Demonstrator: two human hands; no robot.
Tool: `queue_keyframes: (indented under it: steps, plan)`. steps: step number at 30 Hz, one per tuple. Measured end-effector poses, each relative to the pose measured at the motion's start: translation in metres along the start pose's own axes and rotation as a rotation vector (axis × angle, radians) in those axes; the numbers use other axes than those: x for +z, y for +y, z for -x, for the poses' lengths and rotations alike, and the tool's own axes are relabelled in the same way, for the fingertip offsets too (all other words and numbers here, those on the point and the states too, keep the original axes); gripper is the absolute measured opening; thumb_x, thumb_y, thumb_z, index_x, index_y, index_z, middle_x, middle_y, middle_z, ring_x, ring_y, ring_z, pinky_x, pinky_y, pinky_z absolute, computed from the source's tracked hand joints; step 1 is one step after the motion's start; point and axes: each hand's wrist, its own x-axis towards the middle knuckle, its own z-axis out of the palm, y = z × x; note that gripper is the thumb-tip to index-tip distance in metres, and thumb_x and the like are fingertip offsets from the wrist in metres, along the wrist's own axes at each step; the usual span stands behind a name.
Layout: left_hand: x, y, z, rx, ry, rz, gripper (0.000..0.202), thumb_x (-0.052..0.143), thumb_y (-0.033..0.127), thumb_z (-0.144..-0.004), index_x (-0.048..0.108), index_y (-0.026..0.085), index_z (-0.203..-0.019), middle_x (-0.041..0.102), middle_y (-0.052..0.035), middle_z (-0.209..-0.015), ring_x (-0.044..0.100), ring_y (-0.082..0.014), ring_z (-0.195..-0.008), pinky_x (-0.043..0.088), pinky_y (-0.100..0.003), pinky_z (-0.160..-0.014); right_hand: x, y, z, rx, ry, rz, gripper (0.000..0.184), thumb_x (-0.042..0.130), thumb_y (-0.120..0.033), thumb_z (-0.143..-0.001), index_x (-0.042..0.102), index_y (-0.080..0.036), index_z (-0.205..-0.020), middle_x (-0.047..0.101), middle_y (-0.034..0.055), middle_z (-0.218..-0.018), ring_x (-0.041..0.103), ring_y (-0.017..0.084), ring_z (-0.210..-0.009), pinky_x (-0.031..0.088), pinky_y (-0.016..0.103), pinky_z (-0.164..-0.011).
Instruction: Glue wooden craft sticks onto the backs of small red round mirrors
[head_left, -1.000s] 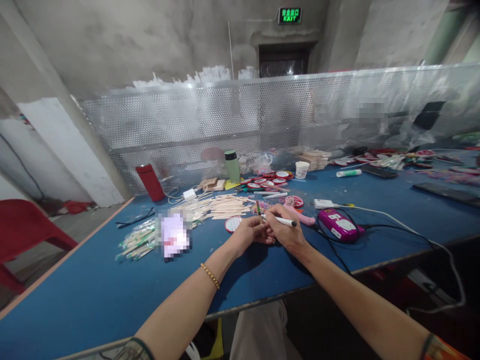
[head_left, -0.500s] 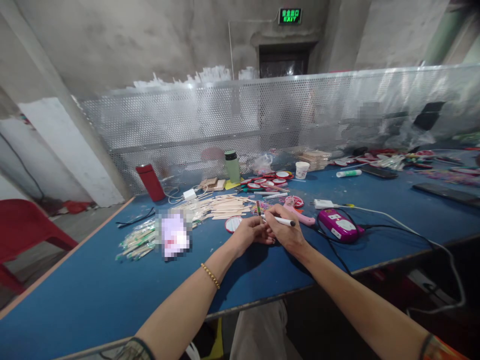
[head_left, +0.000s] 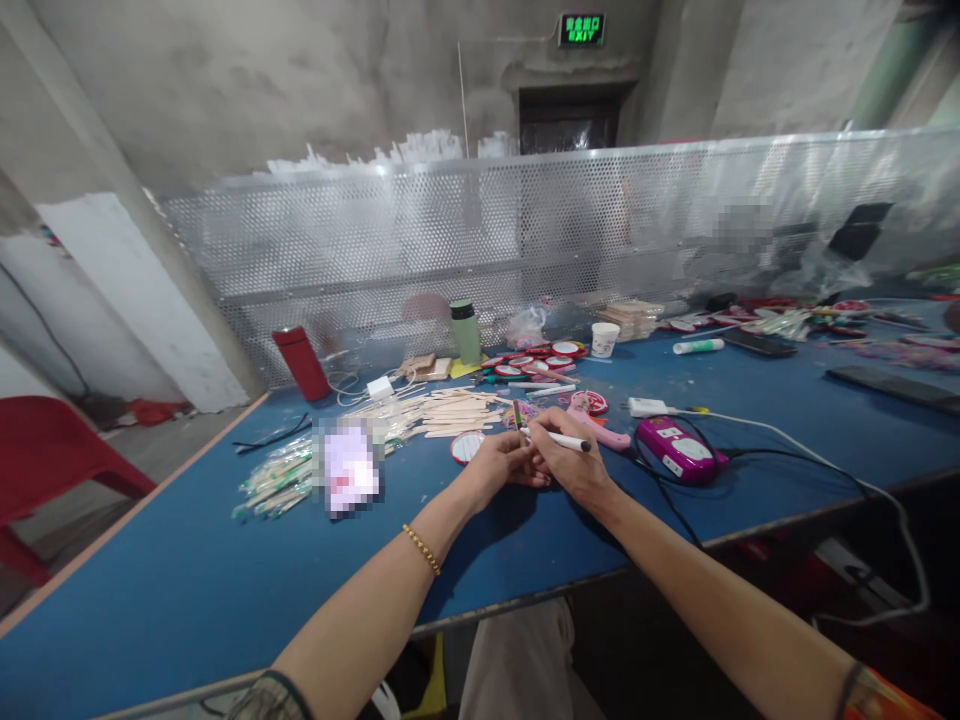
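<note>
My right hand [head_left: 570,460] is closed around a white marker [head_left: 556,437] with a black end, held like a pen. Close against it, my left hand [head_left: 500,470] is closed on a narrow stick [head_left: 517,414] with green and reddish-brown colour on its upper part. The stick's lower part is hidden by my fingers. The marker's tip meets the stick or lies right beside it; I cannot tell which. A round red-rimmed mirror-like disc [head_left: 466,448] lies just left of my left hand. Bare wooden sticks [head_left: 455,412] are spread behind it.
A pink glue gun [head_left: 606,432] and a purple power strip [head_left: 679,450] with cords lie to the right. Green-tipped sticks in clear bags [head_left: 277,480] lie left, beside a blurred-out phone-like object [head_left: 350,470]. Behind stand a red bottle [head_left: 300,362], a green bottle [head_left: 466,335] and a paper cup [head_left: 604,340].
Both hands stay almost still, with the marker and the stick in nearly the same place. The view has shifted very slightly.
</note>
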Motion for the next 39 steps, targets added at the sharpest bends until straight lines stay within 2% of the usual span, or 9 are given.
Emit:
queue_keyframes:
  steps: [11, 16, 22, 33, 39]
  plan:
    - [0.0002, 0.0003, -0.0002, -0.004, 0.005, -0.009, 0.048, 0.084, 0.049, -0.061, 0.053, 0.014, -0.070, 0.062, -0.0019, -0.062, 0.064, -0.0136, -0.058, 0.057, -0.032, -0.067, -0.0008, 0.0015, -0.0007, 0.011, 0.006, -0.001, 0.024, 0.055, -0.043, -0.081, 0.055, -0.022, -0.069, 0.058, -0.0030, -0.055, 0.057, 0.013, -0.042, 0.048, 0.022, -0.039]
    - [0.0011, 0.0025, 0.0012, -0.004, -0.008, -0.015, 0.051, 0.085, 0.052, -0.058, 0.053, 0.014, -0.070, 0.062, -0.0021, -0.063, 0.066, -0.0154, -0.062, 0.058, -0.032, -0.068, -0.0009, 0.0002, -0.0011, 0.005, 0.030, 0.002, 0.023, 0.054, -0.041, -0.080, 0.055, -0.022, -0.068, 0.058, -0.0030, -0.055, 0.054, 0.012, -0.039, 0.045, 0.022, -0.037]
    - [0.0020, 0.0029, 0.0023, 0.005, -0.004, -0.031, 0.053, 0.085, 0.053, -0.055, 0.053, 0.014, -0.071, 0.063, -0.0014, -0.063, 0.066, -0.0146, -0.060, 0.057, -0.031, -0.067, -0.0005, -0.0048, -0.0007, 0.016, -0.007, -0.027, 0.024, 0.057, -0.043, -0.079, 0.055, -0.022, -0.069, 0.058, -0.0027, -0.056, 0.056, 0.013, -0.041, 0.044, 0.022, -0.037]
    - [0.0027, 0.0035, 0.0020, 0.003, 0.002, -0.035, 0.053, 0.085, 0.053, -0.056, 0.052, 0.014, -0.070, 0.063, -0.0010, -0.062, 0.066, -0.0139, -0.059, 0.057, -0.030, -0.065, 0.0000, 0.0004, -0.0007, -0.009, 0.001, -0.030, 0.024, 0.058, -0.042, -0.080, 0.056, -0.021, -0.070, 0.058, -0.0030, -0.056, 0.056, 0.012, -0.041, 0.044, 0.020, -0.037]
    - [0.0031, 0.0043, 0.0025, 0.000, -0.003, -0.033, 0.056, 0.086, 0.056, -0.053, 0.053, 0.014, -0.070, 0.064, -0.0016, -0.062, 0.066, -0.0142, -0.057, 0.058, -0.030, -0.066, -0.0001, 0.0050, -0.0030, 0.028, 0.038, -0.036, 0.023, 0.057, -0.042, -0.079, 0.056, -0.021, -0.070, 0.058, -0.0029, -0.055, 0.056, 0.012, -0.041, 0.044, 0.020, -0.037]
